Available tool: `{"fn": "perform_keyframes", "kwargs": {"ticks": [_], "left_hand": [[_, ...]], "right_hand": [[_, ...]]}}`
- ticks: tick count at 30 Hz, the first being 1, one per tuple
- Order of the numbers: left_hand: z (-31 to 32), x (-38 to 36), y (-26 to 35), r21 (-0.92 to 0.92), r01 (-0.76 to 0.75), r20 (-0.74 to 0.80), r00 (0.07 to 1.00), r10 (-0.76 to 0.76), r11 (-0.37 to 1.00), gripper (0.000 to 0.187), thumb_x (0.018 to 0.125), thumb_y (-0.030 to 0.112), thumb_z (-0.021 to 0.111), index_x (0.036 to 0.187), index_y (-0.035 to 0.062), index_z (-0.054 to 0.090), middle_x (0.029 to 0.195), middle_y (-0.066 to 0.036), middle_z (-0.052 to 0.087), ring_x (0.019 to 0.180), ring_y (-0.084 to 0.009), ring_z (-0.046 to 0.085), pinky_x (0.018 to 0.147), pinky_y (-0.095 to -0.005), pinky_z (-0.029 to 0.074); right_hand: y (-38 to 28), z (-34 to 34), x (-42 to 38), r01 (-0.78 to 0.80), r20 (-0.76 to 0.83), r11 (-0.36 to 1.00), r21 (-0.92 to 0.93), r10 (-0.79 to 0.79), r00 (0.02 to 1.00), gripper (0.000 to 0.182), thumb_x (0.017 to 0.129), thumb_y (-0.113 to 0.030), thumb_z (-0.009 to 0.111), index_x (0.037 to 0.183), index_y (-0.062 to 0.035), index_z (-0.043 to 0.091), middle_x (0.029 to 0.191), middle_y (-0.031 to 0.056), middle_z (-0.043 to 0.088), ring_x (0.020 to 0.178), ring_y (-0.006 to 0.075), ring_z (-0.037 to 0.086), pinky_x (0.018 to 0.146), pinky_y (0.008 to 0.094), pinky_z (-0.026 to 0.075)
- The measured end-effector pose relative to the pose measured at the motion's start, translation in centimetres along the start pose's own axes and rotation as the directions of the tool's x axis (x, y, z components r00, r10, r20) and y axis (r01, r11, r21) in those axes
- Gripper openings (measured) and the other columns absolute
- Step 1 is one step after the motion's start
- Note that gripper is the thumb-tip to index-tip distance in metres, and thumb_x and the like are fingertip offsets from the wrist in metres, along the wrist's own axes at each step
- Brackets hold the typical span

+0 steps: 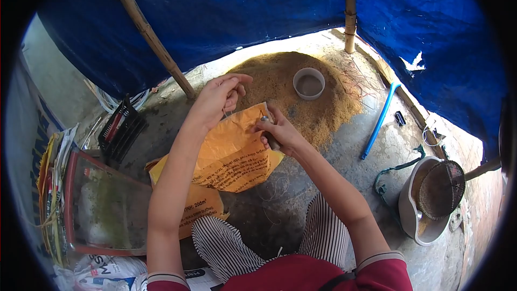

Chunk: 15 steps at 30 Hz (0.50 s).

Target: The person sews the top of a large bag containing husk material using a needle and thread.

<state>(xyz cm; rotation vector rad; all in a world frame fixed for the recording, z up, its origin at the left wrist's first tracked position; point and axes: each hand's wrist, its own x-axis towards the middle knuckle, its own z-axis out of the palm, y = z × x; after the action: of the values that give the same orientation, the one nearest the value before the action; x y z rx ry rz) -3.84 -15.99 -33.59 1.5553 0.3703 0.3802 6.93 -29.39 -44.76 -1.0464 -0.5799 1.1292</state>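
Note:
An orange paper sack [229,148] with black print is held up in front of my knees, over the floor. My right hand [277,132] is closed on its upper right corner. A small tool with a rounded dark handle [273,141] is also in that hand; its kind is mostly hidden by the fingers. My left hand [223,97] is raised above the sack's upper left edge with its fingers curled in a pinch. A thin pale loop, perhaps thread, shows just below it, but what the fingertips hold is too small to make out.
Beyond the sack lies a heap of brown grain-like material [258,73] with a white tub [309,84] on it. At right are a blue pipe [379,124] and a white bucket [407,205] with a mesh strainer [441,189]. A red-framed panel [110,250] and stacked sacks stand left.

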Motion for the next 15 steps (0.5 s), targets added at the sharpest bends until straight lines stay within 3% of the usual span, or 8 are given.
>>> {"fn": "perform_keyframes", "kwargs": {"ticks": [4, 6, 9, 12, 15], "left_hand": [[-0.1, 1.4, -1.0, -0.013, 0.108, 0.036, 0.994, -0.107, 0.994, 0.03, 0.098, 0.018, 0.037, 0.112, -0.0016, 0.056, 0.077, -0.002, 0.054, 0.057, -0.0047, 0.044, 0.051, -0.0198, 0.037], [-0.3, 2.1, -2.0, -0.01, 0.146, 0.049, 0.988, -0.145, 0.989, 0.032, 0.099, 0.02, 0.036, 0.113, -0.0013, 0.055, 0.078, -0.003, 0.055, 0.06, -0.0065, 0.048, 0.055, -0.0212, 0.04], [-0.5, 3.0, -2.9, -0.156, 0.173, 0.074, 0.984, -0.163, 0.973, 0.034, 0.099, 0.022, 0.034, 0.113, -0.0005, 0.055, 0.081, -0.006, 0.058, 0.066, -0.0123, 0.054, 0.061, -0.0272, 0.045], [0.2, 4.1, -2.6, -0.161, 0.195, -0.043, 0.978, -0.204, 0.968, 0.035, 0.099, 0.023, 0.033, 0.115, 0.0, 0.054, 0.083, -0.007, 0.058, 0.07, -0.0155, 0.055, 0.065, -0.0313, 0.047], [0.7, 4.6, -2.1, -0.197, 0.221, 0.035, 0.975, -0.219, 0.955, 0.036, 0.099, 0.022, 0.031, 0.116, -0.0007, 0.053, 0.083, -0.007, 0.059, 0.072, -0.0158, 0.056, 0.066, -0.032, 0.048]], "right_hand": [[0.6, -0.7, 0.3, -0.014, 0.0, 0.998, -0.064, 0.014, 1.0, 0.065, 0.087, -0.008, 0.055, 0.139, -0.0064, 0.015, 0.085, 0.0122, 0.062, 0.053, 0.0104, 0.054, 0.043, 0.0216, 0.044], [1.2, -1.1, 0.4, 0.045, -0.023, 0.988, -0.145, -0.049, 0.999, 0.061, 0.088, -0.01, 0.055, 0.138, -0.0052, 0.02, 0.078, 0.009, 0.06, 0.052, 0.0101, 0.053, 0.043, 0.0227, 0.044], [1.4, -1.3, 0.1, 0.089, -0.03, 0.956, -0.28, -0.101, 0.994, 0.057, 0.088, -0.012, 0.056, 0.136, -0.0041, 0.024, 0.073, 0.0063, 0.058, 0.052, 0.0097, 0.053, 0.042, 0.0237, 0.043], [1.4, -1.4, 0.2, 0.079, -0.048, 0.941, -0.328, -0.1, 0.994, 0.06, 0.085, -0.011, 0.056, 0.136, -0.003, 0.025, 0.075, 0.0065, 0.055, 0.054, 0.0104, 0.054, 0.044, 0.0252, 0.045], [1.4, -1.3, 0.3, 0.081, -0.056, 0.971, -0.223, -0.096, 0.994, 0.06, 0.085, -0.012, 0.058, 0.135, -0.0033, 0.026, 0.075, 0.0067, 0.056, 0.056, 0.0108, 0.055, 0.046, 0.0251, 0.046]]}}
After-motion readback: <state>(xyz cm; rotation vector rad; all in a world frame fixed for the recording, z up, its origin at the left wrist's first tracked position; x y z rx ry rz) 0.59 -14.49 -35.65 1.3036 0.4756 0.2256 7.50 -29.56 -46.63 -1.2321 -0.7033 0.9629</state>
